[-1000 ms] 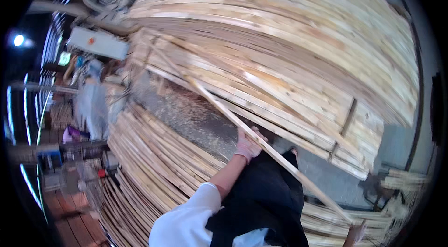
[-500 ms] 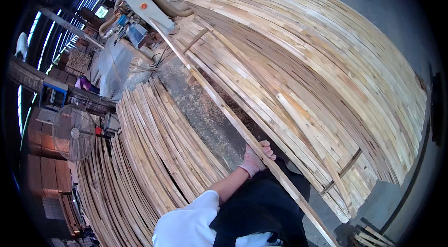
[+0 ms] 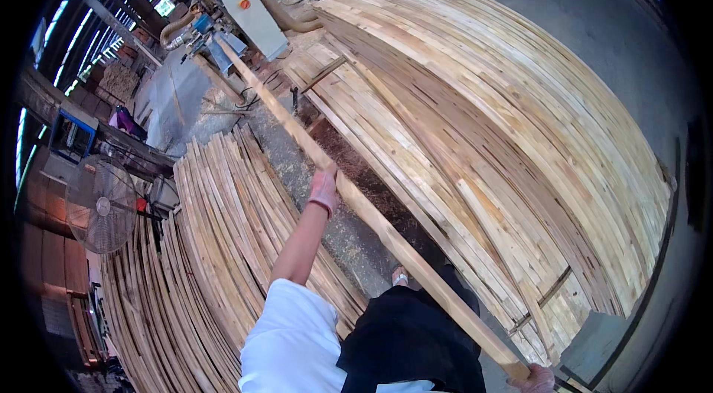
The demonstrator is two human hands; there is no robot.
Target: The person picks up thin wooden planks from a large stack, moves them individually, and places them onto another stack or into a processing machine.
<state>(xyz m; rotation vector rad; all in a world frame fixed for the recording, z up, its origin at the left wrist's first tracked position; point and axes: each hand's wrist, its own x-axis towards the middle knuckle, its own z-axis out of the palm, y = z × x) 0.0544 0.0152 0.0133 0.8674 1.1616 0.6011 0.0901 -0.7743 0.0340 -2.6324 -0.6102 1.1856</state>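
A long, pale wooden strip [image 3: 402, 250] runs slantwise from the lower right up to the machine at the far left. My left hand [image 3: 324, 189], in a light glove, is closed around the strip about midway along it. At the near end, low on the right, my right hand [image 3: 533, 378] grips the strip; part of this hand is cut off by the dark rim. The far end of the strip reaches the blue parts of the woodworking machine [image 3: 252, 14], a grey cabinet with a red knob. Whether it enters the machine I cannot tell.
A wide layer of pale boards [image 3: 520, 111] lies to the right, with cross sticks on it. Several rows of narrow strips [image 3: 230, 244] lie to the left. A caged fan [image 3: 102, 206] stands at the far left. Sawdust covers the floor [image 3: 345, 241] between the stacks.
My left hand has moved forward and left, away from my body. The strip's far end has swung left to the machine's blue parts. My right hand has come into view at the near end.
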